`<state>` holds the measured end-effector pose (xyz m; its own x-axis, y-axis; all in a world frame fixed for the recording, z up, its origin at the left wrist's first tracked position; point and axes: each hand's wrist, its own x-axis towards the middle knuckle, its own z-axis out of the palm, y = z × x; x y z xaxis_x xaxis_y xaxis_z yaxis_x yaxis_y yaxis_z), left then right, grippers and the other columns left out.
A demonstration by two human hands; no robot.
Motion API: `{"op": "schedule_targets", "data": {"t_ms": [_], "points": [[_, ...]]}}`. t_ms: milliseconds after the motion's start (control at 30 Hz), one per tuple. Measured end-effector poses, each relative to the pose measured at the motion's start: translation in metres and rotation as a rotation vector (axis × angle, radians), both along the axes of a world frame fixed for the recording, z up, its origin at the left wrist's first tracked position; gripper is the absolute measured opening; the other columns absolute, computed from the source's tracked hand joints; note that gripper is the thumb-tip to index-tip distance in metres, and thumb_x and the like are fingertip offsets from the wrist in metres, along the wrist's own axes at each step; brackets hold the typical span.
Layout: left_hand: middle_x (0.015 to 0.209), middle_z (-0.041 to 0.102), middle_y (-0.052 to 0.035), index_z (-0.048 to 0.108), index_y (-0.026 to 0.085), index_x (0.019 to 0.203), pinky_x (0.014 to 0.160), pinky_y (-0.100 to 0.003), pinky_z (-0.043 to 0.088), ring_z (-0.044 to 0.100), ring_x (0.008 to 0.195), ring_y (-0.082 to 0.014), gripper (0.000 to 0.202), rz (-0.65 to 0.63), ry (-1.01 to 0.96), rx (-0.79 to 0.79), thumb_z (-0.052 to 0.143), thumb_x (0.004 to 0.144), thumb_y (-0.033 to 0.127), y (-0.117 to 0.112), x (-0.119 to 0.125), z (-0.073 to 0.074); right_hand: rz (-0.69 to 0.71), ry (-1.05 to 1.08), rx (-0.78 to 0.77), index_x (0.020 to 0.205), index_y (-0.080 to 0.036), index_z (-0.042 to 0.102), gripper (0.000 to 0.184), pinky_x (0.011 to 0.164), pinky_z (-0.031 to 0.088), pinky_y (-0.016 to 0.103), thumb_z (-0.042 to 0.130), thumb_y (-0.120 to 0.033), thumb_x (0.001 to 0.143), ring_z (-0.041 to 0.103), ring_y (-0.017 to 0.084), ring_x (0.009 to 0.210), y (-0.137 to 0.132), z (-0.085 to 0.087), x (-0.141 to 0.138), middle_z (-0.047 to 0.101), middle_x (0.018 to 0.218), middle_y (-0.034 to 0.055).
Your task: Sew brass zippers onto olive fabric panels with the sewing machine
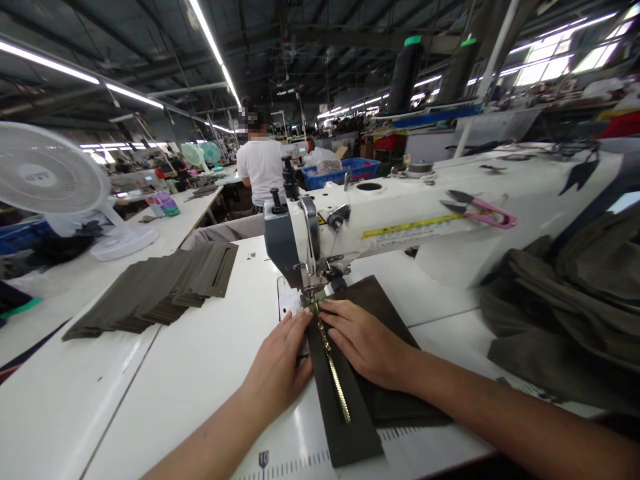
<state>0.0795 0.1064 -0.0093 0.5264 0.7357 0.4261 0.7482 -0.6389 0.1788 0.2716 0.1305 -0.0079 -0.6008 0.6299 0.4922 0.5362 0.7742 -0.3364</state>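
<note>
A dark olive fabric strip with a gold metal zipper runs lengthwise under the presser foot of a white sewing machine. My left hand lies at the strip's left edge, fingertips close to the foot, fingers stretched out. On the right side of the zipper my right hand rests flat, its fingers extended onto the fabric near the foot. Beneath my right hand and forearm spreads a larger dark olive fabric panel. The needle point is too small to make out.
Left of the machine lies a fanned stack of olive fabric pieces. A white fan stands farther left. Pink-handled snips rest on the machine arm. Olive fabric is heaped at right. A person in a white shirt is ahead.
</note>
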Motion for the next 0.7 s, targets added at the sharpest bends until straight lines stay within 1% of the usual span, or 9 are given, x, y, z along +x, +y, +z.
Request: {"op": "schedule_targets", "data": {"t_ms": [133, 233, 333, 367, 433, 500, 533, 600, 700], "points": [[0.125, 0.05, -0.0155, 0.028, 0.014, 0.13, 0.098, -0.045, 0.041, 0.047, 0.116, -0.0248, 0.054, 0.0, -0.034, -0.03, 0.045, 0.078, 0.015, 0.001, 0.001, 0.001, -0.023, -0.002, -0.023, 0.1, -0.012, 0.058, 0.023, 0.09, 0.038, 0.045, 0.05, -0.018, 0.08, 0.044, 0.025, 0.105, 0.002, 0.007, -0.003, 0.053, 0.109, 0.0135], [0.126, 0.05, -0.015, 0.029, 0.014, 0.131, 0.098, -0.045, 0.04, 0.047, 0.117, -0.0245, 0.055, -0.007, -0.048, -0.036, 0.047, 0.078, 0.016, 0.001, 0.0, 0.0, 0.024, 0.072, -0.077, 0.083, -0.015, 0.053, 0.01, 0.083, 0.041, 0.043, 0.055, -0.015, 0.072, 0.048, 0.023, 0.093, 0.004, 0.012, -0.003, 0.055, 0.095, 0.0093], [0.127, 0.049, -0.0152, 0.039, 0.013, 0.125, 0.1, -0.046, 0.037, 0.045, 0.119, -0.025, 0.048, -0.034, -0.025, -0.036, 0.047, 0.078, 0.016, 0.002, -0.001, 0.0, 0.056, 0.14, -0.132, 0.078, -0.017, 0.047, 0.011, 0.075, 0.045, 0.038, 0.053, -0.013, 0.069, 0.05, 0.02, 0.081, 0.002, 0.015, -0.001, 0.055, 0.082, 0.0059], [0.127, 0.049, -0.0149, 0.044, 0.013, 0.122, 0.101, -0.047, 0.036, 0.044, 0.119, -0.0253, 0.045, -0.046, -0.007, -0.036, 0.047, 0.078, 0.015, 0.002, -0.001, 0.001, 0.047, 0.15, -0.121, 0.08, -0.016, 0.048, 0.01, 0.075, 0.045, 0.038, 0.052, -0.014, 0.071, 0.052, 0.02, 0.082, 0.001, 0.014, -0.001, 0.057, 0.083, 0.0068], [0.127, 0.049, -0.0141, 0.05, 0.013, 0.118, 0.102, -0.048, 0.035, 0.044, 0.12, -0.0256, 0.042, -0.064, 0.026, -0.034, 0.046, 0.075, 0.013, 0.002, -0.001, 0.002, 0.013, 0.117, -0.058, 0.093, -0.012, 0.052, 0.017, 0.084, 0.044, 0.042, 0.049, -0.017, 0.076, 0.052, 0.023, 0.097, -0.003, 0.009, -0.002, 0.059, 0.098, 0.013], [0.126, 0.05, -0.0141, 0.051, 0.012, 0.117, 0.102, -0.048, 0.035, 0.043, 0.12, -0.0258, 0.043, -0.074, 0.052, -0.03, 0.046, 0.074, 0.011, 0.003, 0.0, 0.004, -0.011, 0.027, 0.017, 0.113, -0.006, 0.049, 0.034, 0.095, 0.038, 0.046, 0.045, -0.02, 0.081, 0.043, 0.026, 0.116, -0.006, 0.002, -0.003, 0.051, 0.12, 0.0193], [0.126, 0.05, -0.0147, 0.051, 0.012, 0.117, 0.102, -0.048, 0.035, 0.043, 0.12, -0.0261, 0.044, -0.075, 0.064, -0.03, 0.046, 0.073, 0.011, 0.003, 0.001, 0.005, -0.014, -0.023, 0.039, 0.12, -0.004, 0.045, 0.041, 0.099, 0.035, 0.046, 0.043, -0.021, 0.083, 0.038, 0.027, 0.121, -0.008, -0.001, -0.004, 0.046, 0.127, 0.0205], [0.126, 0.049, -0.0163, 0.051, 0.01, 0.117, 0.102, -0.049, 0.035, 0.044, 0.119, -0.0267, 0.045, -0.078, 0.088, -0.031, 0.045, 0.073, 0.01, 0.004, 0.002, 0.006, -0.025, -0.086, 0.05, 0.126, -0.001, 0.041, 0.046, 0.102, 0.033, 0.046, 0.04, -0.02, 0.085, 0.035, 0.026, 0.125, -0.01, -0.006, -0.006, 0.042, 0.131, 0.0208], [0.125, 0.05, -0.0184, 0.051, 0.007, 0.117, 0.102, -0.049, 0.034, 0.045, 0.119, -0.028, 0.047, -0.087, 0.117, -0.034, 0.045, 0.07, 0.009, 0.004, 0.003, 0.006, -0.046, -0.112, 0.042, 0.127, 0.001, 0.041, 0.047, 0.103, 0.033, 0.045, 0.038, -0.02, 0.085, 0.034, 0.026, 0.125, -0.011, -0.009, -0.007, 0.042, 0.132, 0.0208]]}}
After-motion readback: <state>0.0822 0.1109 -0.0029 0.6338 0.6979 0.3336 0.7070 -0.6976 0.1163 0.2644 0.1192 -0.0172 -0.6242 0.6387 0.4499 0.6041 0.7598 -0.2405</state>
